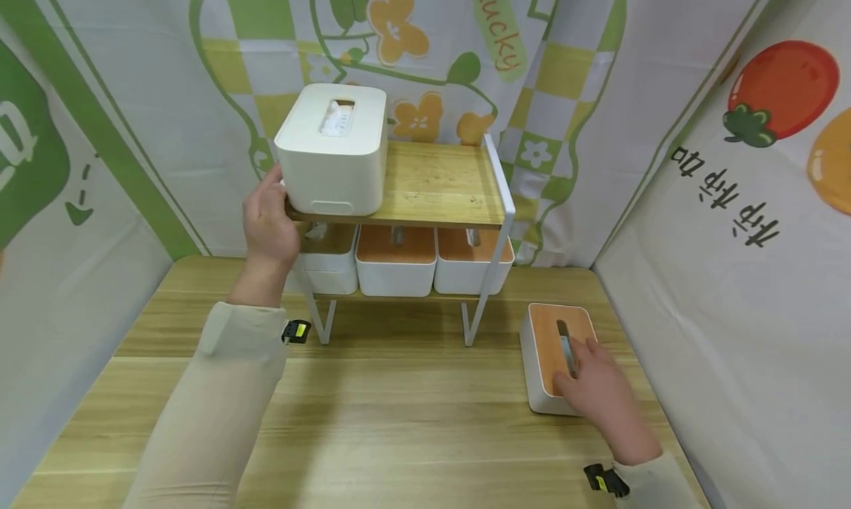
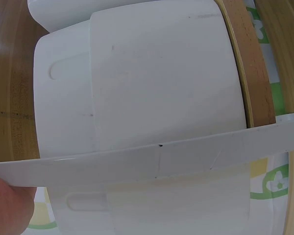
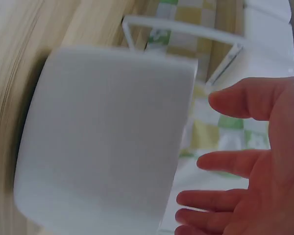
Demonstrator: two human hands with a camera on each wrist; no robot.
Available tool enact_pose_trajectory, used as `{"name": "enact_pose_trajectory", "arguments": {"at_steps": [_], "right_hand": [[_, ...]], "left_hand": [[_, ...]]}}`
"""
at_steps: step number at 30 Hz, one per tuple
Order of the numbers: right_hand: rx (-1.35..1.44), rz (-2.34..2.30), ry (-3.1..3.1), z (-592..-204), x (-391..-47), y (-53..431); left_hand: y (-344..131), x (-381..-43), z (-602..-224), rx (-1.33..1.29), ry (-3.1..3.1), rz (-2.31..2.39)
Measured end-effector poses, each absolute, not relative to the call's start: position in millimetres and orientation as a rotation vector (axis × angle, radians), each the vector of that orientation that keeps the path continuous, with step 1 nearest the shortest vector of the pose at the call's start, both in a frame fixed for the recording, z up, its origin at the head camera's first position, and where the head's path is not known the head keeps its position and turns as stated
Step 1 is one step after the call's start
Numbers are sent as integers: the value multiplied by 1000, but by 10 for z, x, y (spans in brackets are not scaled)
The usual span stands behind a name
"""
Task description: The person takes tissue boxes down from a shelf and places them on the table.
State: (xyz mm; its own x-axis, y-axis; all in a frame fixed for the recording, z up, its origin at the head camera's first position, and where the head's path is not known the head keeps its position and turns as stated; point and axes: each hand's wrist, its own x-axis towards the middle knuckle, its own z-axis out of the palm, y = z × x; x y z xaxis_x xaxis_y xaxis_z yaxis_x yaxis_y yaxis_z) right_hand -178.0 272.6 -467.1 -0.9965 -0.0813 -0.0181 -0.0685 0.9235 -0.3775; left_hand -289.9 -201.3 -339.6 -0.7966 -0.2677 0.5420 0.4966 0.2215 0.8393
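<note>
Left of centre in the head view, the left hand (image 1: 269,221) presses against the left side of a white box (image 1: 332,148) with a slot in its lid; the fingers go behind the box, so I cannot tell whether they curl round it. The box stands at the left end of the wooden top of a white-framed shelf (image 1: 435,188), in the upper middle of the frame. Under that top, three white bins (image 1: 396,261) sit side by side, two of them with orange-brown lids.

At the lower right, the right hand (image 1: 595,391) lies with fairly straight fingers on the wooden lid of a white tissue box (image 1: 545,350), fingertips at its slot. The right wrist view shows the fingers (image 3: 245,161) spread and uncurled beside the box's white side (image 3: 108,137). This box rests on the wooden table (image 1: 399,413), well apart from the shelf's right leg.
</note>
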Motion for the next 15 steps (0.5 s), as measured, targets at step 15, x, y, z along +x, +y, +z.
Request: {"name": "enact_pose_trajectory", "arguments": {"at_steps": [15], "right_hand": [[-510,-315,3251,-4933,-1728,2501]], "left_hand": [[-2020,-2894,-3401,-230,-1902,-1610]]}}
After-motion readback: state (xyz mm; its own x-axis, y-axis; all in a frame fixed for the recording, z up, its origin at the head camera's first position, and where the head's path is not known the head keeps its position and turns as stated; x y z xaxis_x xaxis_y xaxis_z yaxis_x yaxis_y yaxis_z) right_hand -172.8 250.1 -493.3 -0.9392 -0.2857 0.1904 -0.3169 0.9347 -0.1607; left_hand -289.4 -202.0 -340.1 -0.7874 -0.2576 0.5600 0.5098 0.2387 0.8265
